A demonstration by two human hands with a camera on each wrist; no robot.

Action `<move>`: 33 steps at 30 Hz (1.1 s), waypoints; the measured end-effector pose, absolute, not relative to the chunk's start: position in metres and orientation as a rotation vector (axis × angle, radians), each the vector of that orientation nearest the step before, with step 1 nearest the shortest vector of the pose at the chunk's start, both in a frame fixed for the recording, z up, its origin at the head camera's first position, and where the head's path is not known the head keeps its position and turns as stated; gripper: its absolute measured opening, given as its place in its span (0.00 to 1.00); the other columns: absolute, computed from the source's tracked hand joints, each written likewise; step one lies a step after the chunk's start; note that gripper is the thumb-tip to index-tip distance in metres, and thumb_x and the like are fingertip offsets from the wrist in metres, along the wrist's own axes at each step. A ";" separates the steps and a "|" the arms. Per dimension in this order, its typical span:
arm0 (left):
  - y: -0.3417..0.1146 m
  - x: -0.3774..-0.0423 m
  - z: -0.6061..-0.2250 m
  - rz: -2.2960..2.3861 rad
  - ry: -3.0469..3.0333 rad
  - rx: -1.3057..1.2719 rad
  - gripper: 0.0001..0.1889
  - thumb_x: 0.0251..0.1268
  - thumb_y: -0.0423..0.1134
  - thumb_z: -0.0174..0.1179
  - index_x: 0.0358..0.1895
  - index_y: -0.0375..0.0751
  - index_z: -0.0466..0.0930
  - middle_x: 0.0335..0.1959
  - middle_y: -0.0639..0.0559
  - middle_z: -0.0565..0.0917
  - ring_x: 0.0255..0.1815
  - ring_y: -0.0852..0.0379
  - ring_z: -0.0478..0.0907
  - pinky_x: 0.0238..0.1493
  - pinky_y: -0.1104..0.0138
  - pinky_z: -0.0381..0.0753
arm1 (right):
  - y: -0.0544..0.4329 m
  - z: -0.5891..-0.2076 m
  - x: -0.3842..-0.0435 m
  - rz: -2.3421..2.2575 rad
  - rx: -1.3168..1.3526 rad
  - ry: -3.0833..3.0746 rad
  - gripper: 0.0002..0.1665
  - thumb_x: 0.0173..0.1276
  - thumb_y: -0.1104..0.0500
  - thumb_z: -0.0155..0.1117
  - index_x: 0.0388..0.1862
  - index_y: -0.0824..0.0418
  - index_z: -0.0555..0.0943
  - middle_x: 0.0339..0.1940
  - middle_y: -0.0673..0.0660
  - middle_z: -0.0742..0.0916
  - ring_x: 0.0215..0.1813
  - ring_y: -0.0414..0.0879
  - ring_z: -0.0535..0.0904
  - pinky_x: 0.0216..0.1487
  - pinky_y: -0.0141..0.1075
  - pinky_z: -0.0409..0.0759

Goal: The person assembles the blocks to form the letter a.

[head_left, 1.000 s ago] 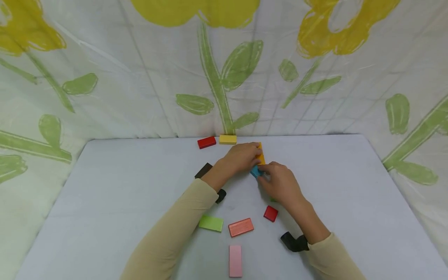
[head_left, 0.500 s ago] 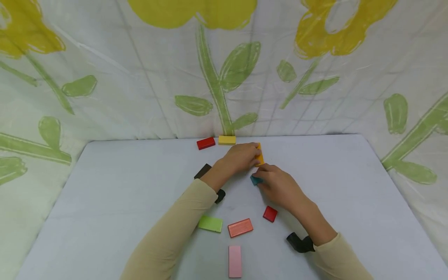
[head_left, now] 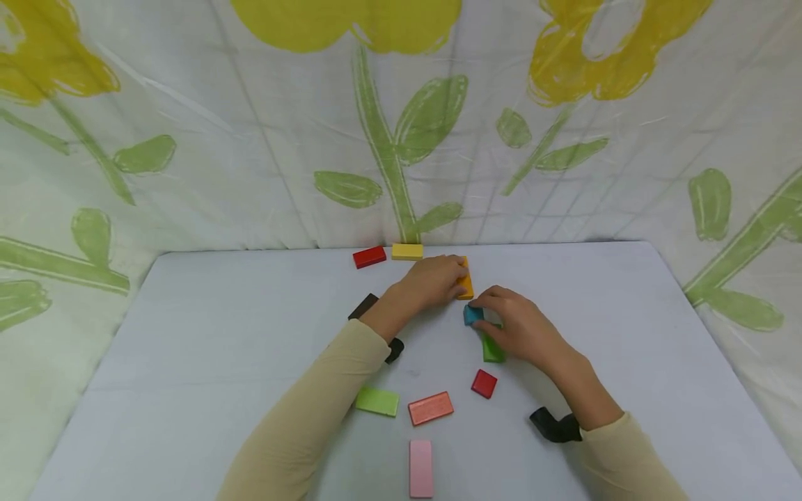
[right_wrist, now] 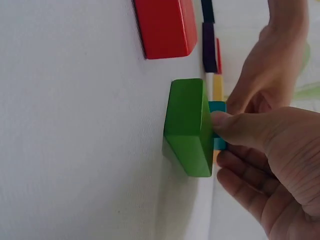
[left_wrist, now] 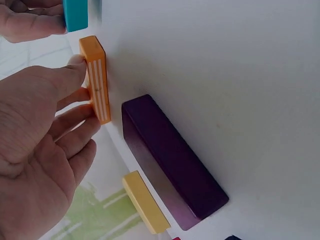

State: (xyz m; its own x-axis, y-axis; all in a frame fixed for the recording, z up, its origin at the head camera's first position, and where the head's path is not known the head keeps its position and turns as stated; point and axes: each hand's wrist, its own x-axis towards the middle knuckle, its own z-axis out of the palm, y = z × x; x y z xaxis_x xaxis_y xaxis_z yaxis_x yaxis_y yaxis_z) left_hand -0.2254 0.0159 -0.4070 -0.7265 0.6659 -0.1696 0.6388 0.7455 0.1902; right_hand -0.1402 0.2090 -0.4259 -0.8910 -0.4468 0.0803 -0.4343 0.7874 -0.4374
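At the far middle of the table, my left hand [head_left: 434, 280] holds an orange block [head_left: 466, 278] between thumb and fingers. White stripes mark the side of this orange block [left_wrist: 97, 80] in the left wrist view. My right hand [head_left: 516, 327] pinches a small blue block [head_left: 473, 315] just nearer than the orange one, with a gap between the two. Beneath the right thumb, a green block [head_left: 493, 348] is partly covered by the hand. The right wrist view shows that green block [right_wrist: 187, 115] large, and the blue block [right_wrist: 218, 143] behind it.
A red block [head_left: 370, 257] and a yellow block [head_left: 407, 252] lie along the back edge. A purple block [left_wrist: 170, 155] lies near the left hand. Closer in are a small red block [head_left: 484, 383], a lime block [head_left: 377, 401], a coral block [head_left: 431, 408] and a pink block [head_left: 421, 468].
My right hand first drew the blue block away from the orange one, then shifted right with it, turning it. More of the green block shows now. The left hand stays on the orange block.
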 end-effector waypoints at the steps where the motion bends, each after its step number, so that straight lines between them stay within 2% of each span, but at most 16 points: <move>1: 0.015 -0.225 -0.407 0.184 2.718 1.032 0.15 0.81 0.49 0.59 0.56 0.44 0.85 0.64 0.51 0.82 0.58 0.53 0.82 0.62 0.62 0.84 | 0.210 -0.426 -0.141 -0.714 -0.724 2.942 0.20 0.68 0.60 0.78 0.57 0.64 0.88 0.55 0.59 0.89 0.57 0.55 0.86 0.60 0.52 0.88; 8: 0.014 -0.227 -0.409 0.211 2.722 1.037 0.15 0.82 0.50 0.58 0.54 0.43 0.85 0.67 0.51 0.80 0.59 0.53 0.82 0.62 0.62 0.84 | 0.209 -0.426 -0.147 -0.731 -0.720 2.926 0.19 0.68 0.61 0.77 0.57 0.64 0.88 0.56 0.60 0.89 0.57 0.55 0.86 0.59 0.51 0.88; 13: 0.013 -0.228 -0.410 0.225 2.720 1.054 0.15 0.82 0.48 0.58 0.56 0.43 0.85 0.68 0.49 0.80 0.62 0.51 0.81 0.65 0.62 0.82 | 0.208 -0.427 -0.150 -0.724 -0.735 2.927 0.19 0.68 0.62 0.77 0.57 0.64 0.88 0.56 0.60 0.89 0.57 0.55 0.86 0.60 0.52 0.87; 18: 0.012 -0.227 -0.409 0.233 2.711 1.044 0.13 0.83 0.46 0.57 0.56 0.43 0.85 0.70 0.50 0.79 0.62 0.52 0.81 0.62 0.62 0.83 | 0.205 -0.430 -0.151 -0.718 -0.756 2.938 0.18 0.68 0.62 0.76 0.56 0.64 0.88 0.56 0.60 0.89 0.57 0.56 0.86 0.60 0.52 0.87; 33: 0.010 -0.227 -0.407 0.258 2.698 1.036 0.14 0.83 0.47 0.57 0.55 0.43 0.86 0.71 0.50 0.78 0.66 0.53 0.81 0.66 0.63 0.83 | 0.202 -0.430 -0.153 -0.710 -0.751 2.944 0.18 0.68 0.62 0.77 0.57 0.63 0.90 0.52 0.59 0.87 0.51 0.52 0.86 0.52 0.46 0.89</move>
